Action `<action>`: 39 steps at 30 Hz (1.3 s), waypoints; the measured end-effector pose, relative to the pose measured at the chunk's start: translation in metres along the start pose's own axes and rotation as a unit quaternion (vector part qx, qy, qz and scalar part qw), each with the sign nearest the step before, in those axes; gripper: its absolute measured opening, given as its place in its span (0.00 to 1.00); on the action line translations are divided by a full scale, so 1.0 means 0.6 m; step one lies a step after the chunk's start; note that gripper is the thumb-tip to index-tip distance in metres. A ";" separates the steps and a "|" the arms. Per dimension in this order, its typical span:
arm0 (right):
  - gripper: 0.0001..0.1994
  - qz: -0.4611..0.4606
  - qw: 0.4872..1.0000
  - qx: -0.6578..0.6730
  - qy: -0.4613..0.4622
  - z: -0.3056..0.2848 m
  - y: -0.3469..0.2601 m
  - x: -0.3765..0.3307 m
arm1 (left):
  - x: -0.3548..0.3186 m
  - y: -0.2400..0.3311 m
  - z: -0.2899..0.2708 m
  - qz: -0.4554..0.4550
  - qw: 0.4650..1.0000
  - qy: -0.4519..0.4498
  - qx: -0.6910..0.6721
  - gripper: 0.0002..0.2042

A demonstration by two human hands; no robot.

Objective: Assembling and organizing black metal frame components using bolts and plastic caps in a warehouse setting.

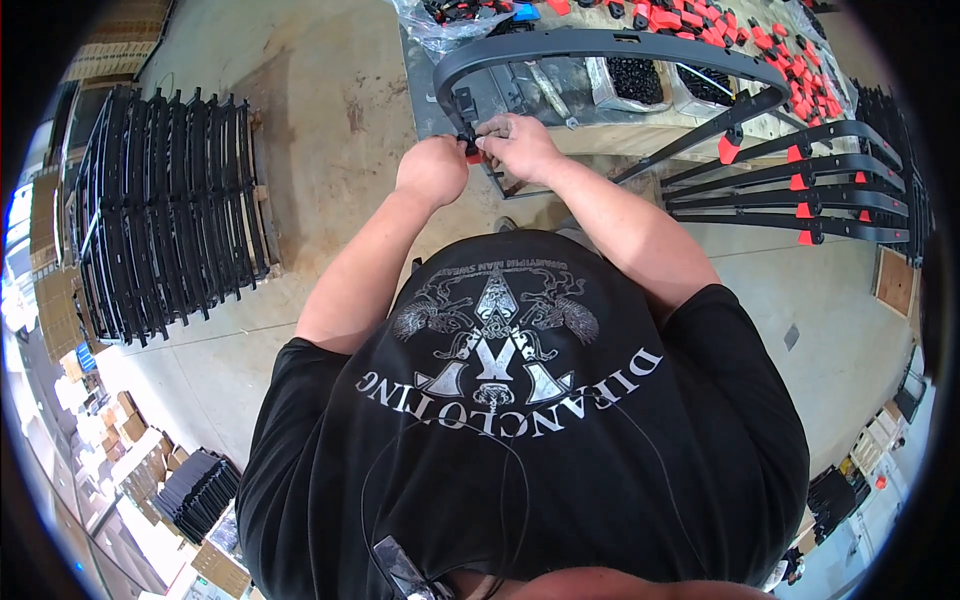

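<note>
"Black T-shirt (560,465) nearest, lower middle of frame, small dark device (398,570) on cords at the bottom. Where was the work?"

"Upper middle. Dark curved frame (620,42) arched above the bench (600,135); both hands met near its left end."

"Hand states?"

"Right hand (522,148): narrow, thumb and fingertips closed on a small dark part (467,140). Left hand (437,168): curled, back toward camera, close against the same spot. Fingers hidden, so I couldn't tell what it held. A bit of red piece (474,158) showed just below, between the hands."

"Step?"

"My read: fitting or adjusting a small part at that left leg. The other leg had a red fitting (732,148) on it, right of centre, and similar frames (860,202) at the right edge carried red ones too."

"So the next move called for what?"

"Probably lining up and seating the part: left hand bracing, right fingertips pushing or turning. Slipping out of line looked like the main risk. Contact itself was too small to judge."

"Supplies?"

"Loose red pieces (815,95) upper right, small black parts (630,80) boxed upper middle, wrench-like tool (550,95) left of those. Neither hand touched them."
</note>
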State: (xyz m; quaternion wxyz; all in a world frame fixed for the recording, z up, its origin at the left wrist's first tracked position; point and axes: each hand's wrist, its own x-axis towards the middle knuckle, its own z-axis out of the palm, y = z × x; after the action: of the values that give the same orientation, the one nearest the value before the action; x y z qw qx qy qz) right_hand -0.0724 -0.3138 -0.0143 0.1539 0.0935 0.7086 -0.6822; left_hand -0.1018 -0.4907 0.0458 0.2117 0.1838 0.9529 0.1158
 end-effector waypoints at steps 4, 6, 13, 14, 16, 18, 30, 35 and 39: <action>0.11 0.098 0.991 0.081 -0.043 -0.007 -0.007 0.011 | 0.000 0.003 -0.005 -0.006 1.000 -0.007 -0.013 0.19; 0.12 0.091 0.989 0.104 -0.056 -0.005 -0.008 0.012 | 0.001 0.001 -0.006 0.002 1.000 -0.008 -0.007 0.19; 0.21 0.171 0.985 0.034 0.017 0.017 -0.029 0.011 | 0.010 -0.002 -0.003 -0.010 1.000 -0.010 -0.011 0.19; 0.22 0.187 0.982 0.029 0.023 0.020 -0.031 0.010 | 0.007 -0.002 -0.005 -0.011 1.000 -0.014 -0.012 0.19; 0.22 0.201 0.979 0.024 0.031 0.021 -0.017 0.016 | 0.008 0.000 -0.008 -0.010 1.000 -0.018 -0.012 0.18; 0.21 0.026 0.994 0.028 0.100 0.029 0.011 0.021 | 0.009 0.000 -0.005 -0.003 1.000 -0.009 -0.018 0.18; 0.27 0.081 0.979 -0.178 0.060 0.019 -0.022 0.019 | 0.015 0.004 -0.016 -0.015 1.000 -0.025 -0.004 0.18; 0.27 0.045 0.989 -0.124 0.066 0.027 -0.005 0.026 | 0.014 0.012 -0.021 -0.032 0.999 -0.039 0.006 0.19; 0.27 0.006 0.989 -0.117 0.094 0.040 0.007 0.017 | 0.011 0.019 -0.027 -0.045 0.997 -0.062 0.019 0.19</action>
State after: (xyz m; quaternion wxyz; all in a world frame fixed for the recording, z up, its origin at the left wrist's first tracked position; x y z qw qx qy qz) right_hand -0.0785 -0.3380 -0.0224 0.1004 0.1424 0.7946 -0.5816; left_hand -0.1112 -0.4801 0.0611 0.2716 0.1510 0.9474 0.0768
